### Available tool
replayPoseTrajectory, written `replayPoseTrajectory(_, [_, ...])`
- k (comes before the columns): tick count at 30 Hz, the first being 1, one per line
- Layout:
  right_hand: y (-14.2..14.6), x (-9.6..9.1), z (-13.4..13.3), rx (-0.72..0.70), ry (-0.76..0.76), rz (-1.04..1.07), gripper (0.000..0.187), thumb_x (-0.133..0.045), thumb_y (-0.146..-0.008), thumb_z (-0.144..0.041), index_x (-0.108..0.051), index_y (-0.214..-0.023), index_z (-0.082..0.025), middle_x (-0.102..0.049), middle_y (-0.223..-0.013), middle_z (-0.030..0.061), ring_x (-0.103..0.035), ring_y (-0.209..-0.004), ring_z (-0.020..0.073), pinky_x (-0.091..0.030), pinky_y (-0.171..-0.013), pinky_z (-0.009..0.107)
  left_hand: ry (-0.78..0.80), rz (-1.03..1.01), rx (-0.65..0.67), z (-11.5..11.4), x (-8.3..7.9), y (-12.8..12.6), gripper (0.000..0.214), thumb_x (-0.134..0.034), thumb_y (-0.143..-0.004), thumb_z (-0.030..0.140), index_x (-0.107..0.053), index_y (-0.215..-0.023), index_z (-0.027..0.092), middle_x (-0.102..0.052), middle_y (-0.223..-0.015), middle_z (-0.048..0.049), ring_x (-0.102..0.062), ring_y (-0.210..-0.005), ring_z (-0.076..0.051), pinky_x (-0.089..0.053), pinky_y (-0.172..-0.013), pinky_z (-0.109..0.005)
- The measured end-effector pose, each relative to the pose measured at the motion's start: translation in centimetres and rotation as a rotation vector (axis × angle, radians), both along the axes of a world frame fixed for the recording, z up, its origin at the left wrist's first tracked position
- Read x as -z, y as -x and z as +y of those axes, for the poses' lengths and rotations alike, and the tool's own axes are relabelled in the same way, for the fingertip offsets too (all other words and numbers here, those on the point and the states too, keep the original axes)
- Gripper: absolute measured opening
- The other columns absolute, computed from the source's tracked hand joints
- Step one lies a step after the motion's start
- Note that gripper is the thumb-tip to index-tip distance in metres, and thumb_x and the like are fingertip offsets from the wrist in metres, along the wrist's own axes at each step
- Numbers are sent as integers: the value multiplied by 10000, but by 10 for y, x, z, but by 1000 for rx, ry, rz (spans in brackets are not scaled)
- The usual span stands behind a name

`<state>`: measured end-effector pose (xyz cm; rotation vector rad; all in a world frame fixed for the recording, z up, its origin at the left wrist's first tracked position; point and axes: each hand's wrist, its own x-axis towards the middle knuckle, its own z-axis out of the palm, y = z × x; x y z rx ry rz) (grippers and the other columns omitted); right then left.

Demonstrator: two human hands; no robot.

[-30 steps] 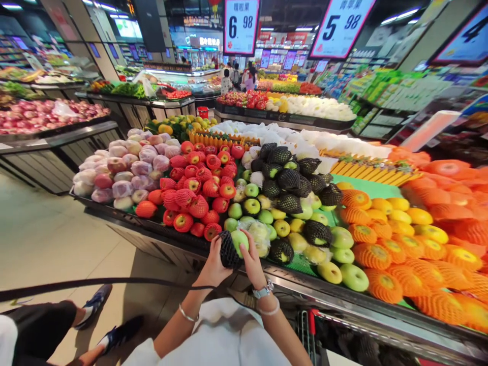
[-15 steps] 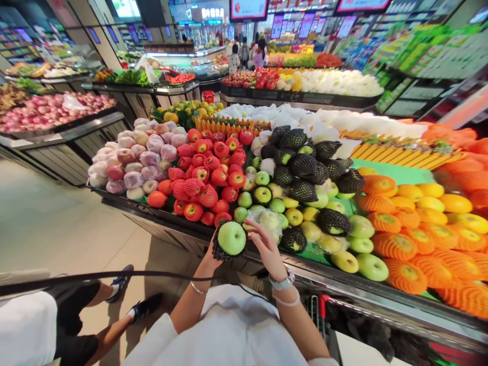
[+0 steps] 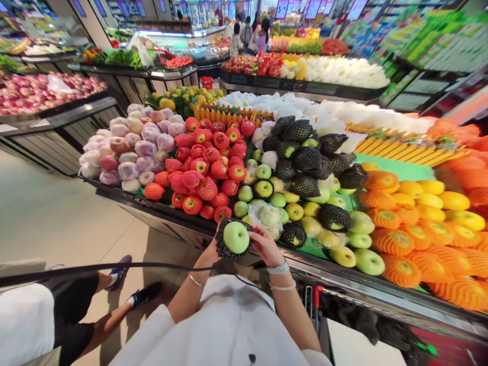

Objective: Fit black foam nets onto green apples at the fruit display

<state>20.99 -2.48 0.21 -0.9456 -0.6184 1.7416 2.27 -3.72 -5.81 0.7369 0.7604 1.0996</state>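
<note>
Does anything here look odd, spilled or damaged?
I see nothing spilled or damaged. The one oddity is a dark cable stretching from the picture's left edge toward the white shirt, strange beside a fruit display. The green apple, in a black net in the left hand, looks sound on its visible side.

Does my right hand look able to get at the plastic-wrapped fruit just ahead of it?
Probably yes: the wrapped fruit lies just beyond your right hand, and nothing seems to block the way. That hand is at the black net around the green apple, but your left hand seems to support that.
</note>
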Motion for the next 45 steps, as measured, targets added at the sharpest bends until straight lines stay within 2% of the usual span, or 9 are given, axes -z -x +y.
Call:
replayPoseTrajectory(8, [2,-7,-2,210,5,60,321,-691,-705,-236,-678,-1026,-246,-694,-969,-15,-607,-732,96,-512,-712,223,65,-92,-49,12,1,-16,918,-831,-522,265,-426,-1345,314,-473,-1397,-34,-382,-1320,-267,-324,-1110,-429])
replayPoseTrajectory(13, [11,4,-8,485,-188,-6,324,-648,-746,-243,-638,-1068,-276,-663,-1066,11,-623,-955,154,-488,-926,372,156,-153,-121,17,-18,-14,772,-782,-572,414,-493,-1275,281,-599,-1250,-68,-532,-1181,-304,-430,-1005,-481])
replayPoseTrajectory(19, [21,-6,-18,274,-622,-649,460,-542,-861,-336,-473,-1314,-291,-394,-1440,55,-350,-1337,242,-291,-1106,475,95,-38,-138,15,-43,-8,739,-765,-650,343,-447,-1313,269,-585,-1263,-64,-537,-1164,-262,-421,-1013,-441])
replayPoseTrajectory(22, [16,-13,-10,183,-756,-771,514,-454,-893,-442,-386,-1383,-300,-276,-1515,28,-239,-1397,251,-169,-1153,491,20,28,-25,12,-49,-5,718,-761,-672,295,-447,-1318,277,-543,-1318,-58,-492,-1212,-249,-386,-1043,-415])
replayPoseTrajectory(25, [11,-10,0,26,-818,-764,558,-413,-889,-522,-375,-1395,-291,-344,-1487,32,-287,-1377,247,-183,-1154,458,54,25,130,10,-49,-5,704,-763,-672,302,-464,-1309,268,-536,-1326,-67,-490,-1215,-257,-370,-1047,-420])
replayPoseTrajectory(31, [3,6,-1,-33,-628,-669,362,-495,-883,-409,-582,-1208,-274,-585,-1268,41,-487,-1216,224,-302,-1096,409,349,-34,227,6,-36,-12,712,-760,-660,418,-482,-1283,214,-613,-1211,-106,-567,-1114,-272,-444,-951,-438])
replayPoseTrajectory(36, [3,18,-6,62,-421,-472,339,-586,-814,-426,-664,-1088,-242,-646,-1183,44,-527,-1169,223,-299,-1099,397,362,-73,221,7,-34,-12,761,-748,-682,411,-413,-1345,246,-600,-1220,-105,-601,-1054,-245,-481,-884,-375])
replayPoseTrajectory(41, [20,43,-4,375,-13,16,365,-526,-787,-531,-695,-968,-263,-711,-1038,8,-621,-1041,214,-451,-974,416,169,65,322,4,-60,-5,803,-622,-755,530,-242,-1435,333,-468,-1349,-140,-667,-850,-224,-513,-790,-419])
replayPoseTrajectory(45, [27,50,-5,411,151,233,317,-555,-754,-512,-694,-915,-276,-733,-945,-12,-664,-939,214,-521,-860,416,-272,527,-8,-1,-86,-6,664,-658,-749,426,-441,-1353,255,-478,-1341,-148,-580,-1007,-275,-455,-910,-466])
